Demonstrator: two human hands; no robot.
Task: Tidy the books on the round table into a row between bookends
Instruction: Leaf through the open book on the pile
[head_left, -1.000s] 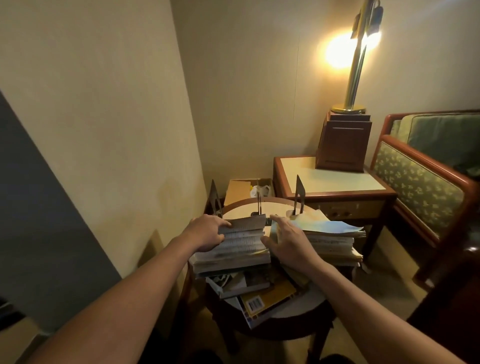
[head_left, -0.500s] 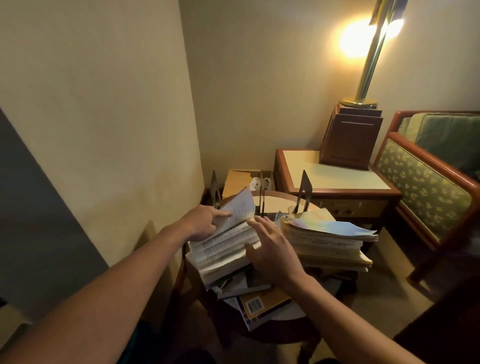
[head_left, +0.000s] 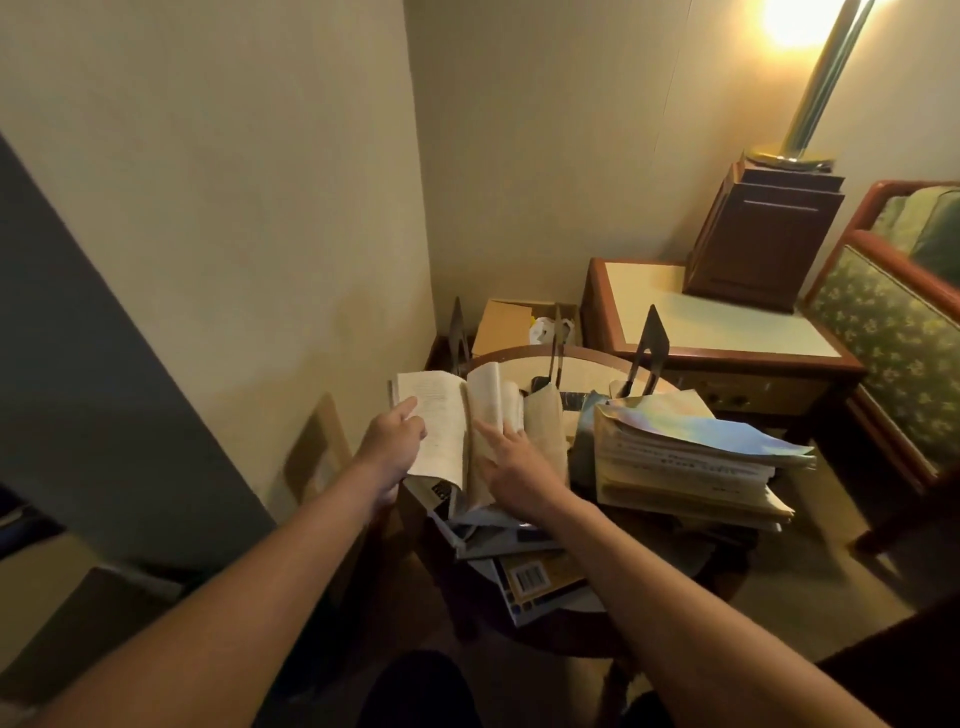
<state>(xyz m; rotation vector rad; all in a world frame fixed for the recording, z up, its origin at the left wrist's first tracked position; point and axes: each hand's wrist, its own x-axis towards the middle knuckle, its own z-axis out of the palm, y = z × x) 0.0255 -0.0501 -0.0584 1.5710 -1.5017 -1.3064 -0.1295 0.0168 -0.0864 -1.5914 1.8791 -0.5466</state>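
In the head view, a person leaned over a round table (head_left: 589, 370) in the corner of a room. The left hand (head_left: 393, 446) gripped the left half of an open book (head_left: 441, 418), with the thumb laid across the printed page and the other fingers hidden behind the cover. The right hand (head_left: 511, 470) was loose, its fingers stretched out nearly straight and resting on the fanned pages of the book's right half, clasping nothing. The open book was tilted up above a loose heap of books (head_left: 537, 577) lying flat at the near edge of the table, one of which showed a barcode. Just to the right sat a taller stack of books (head_left: 680, 462), laid flat, with a pale iridescent cover on top. Three dark metal bookends stood upright towards the far side of the table: the left bookend (head_left: 457, 335) at the rim, the middle bookend (head_left: 557, 345) behind the open book, and the right bookend (head_left: 650, 340) just behind the tall stack. None of the books stood between them.

Behind the table a cardboard box (head_left: 504, 325) sat on the floor. To the right stood a side table (head_left: 722, 325) bearing a lit lamp (head_left: 818, 88) on a dark wooden base (head_left: 763, 236), and beyond it an upholstered armchair (head_left: 896, 338).
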